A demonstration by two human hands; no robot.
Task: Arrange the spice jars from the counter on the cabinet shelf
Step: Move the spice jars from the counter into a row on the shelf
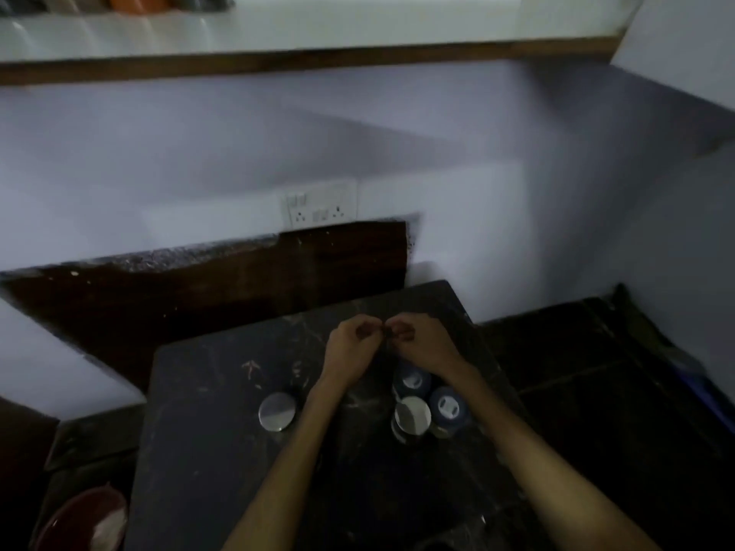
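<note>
Several spice jars stand on the dark stone counter [222,451]. One with a silver lid [277,411] is left of my left forearm. Three more cluster under my right wrist: a silver-lidded jar [412,416] and two blue-lidded jars [412,379] [448,407]. My left hand [350,344] and my right hand [417,342] hover together beyond the jars, fingers curled and fingertips nearly meeting. I make out nothing held between them in the dim, blurred view. The cabinet shelf [318,61], white with a brown front edge, runs across the top.
A wall socket plate [320,204] sits on the pale wall behind the counter. A dark red bowl [85,518] with something white in it is at the lower left. Blurred items, one orange [135,0], stand on the shelf's left end.
</note>
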